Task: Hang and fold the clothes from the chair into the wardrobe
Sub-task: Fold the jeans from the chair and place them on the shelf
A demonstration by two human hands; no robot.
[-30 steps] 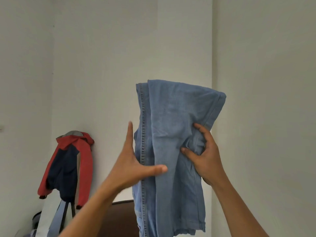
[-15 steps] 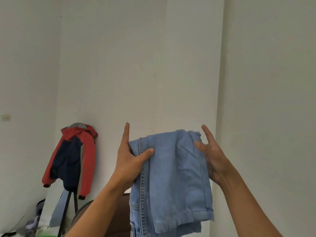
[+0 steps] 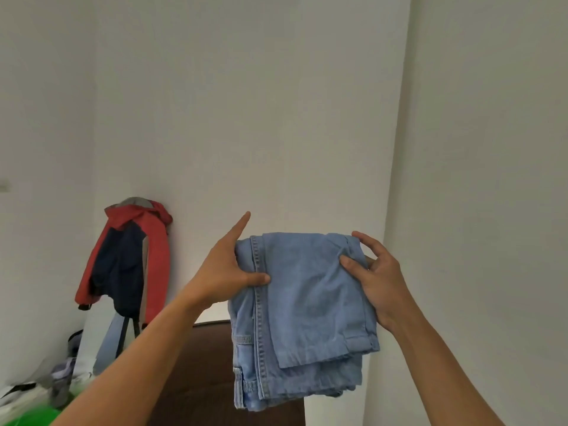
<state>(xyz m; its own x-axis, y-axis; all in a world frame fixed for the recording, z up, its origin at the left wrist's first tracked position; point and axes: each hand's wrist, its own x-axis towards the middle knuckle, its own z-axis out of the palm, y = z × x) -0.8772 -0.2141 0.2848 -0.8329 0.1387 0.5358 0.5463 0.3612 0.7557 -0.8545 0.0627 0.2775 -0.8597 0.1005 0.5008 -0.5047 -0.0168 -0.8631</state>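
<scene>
folding step: the jeans [image 3: 307, 309] hang doubled over at centre right of the frame, left hand [image 3: 226, 272] pinching the seam edge, right hand [image 3: 376, 282] clamping the other. next probably another fold; wardrobe not in view.

Both bare forearms are raised from the lower corners and angled inward and upward. The left hand [image 3: 226, 272] is held with the index finger stretched straight up and away, while the thumb is pressed across the front of the folded jeans [image 3: 302, 318], the left edge being pinched in its grip. The right hand [image 3: 376, 282] is set against the right edge, thumb laid on the front face, the other fingers curled behind the cloth. The wrists are kept level with each other.
</scene>
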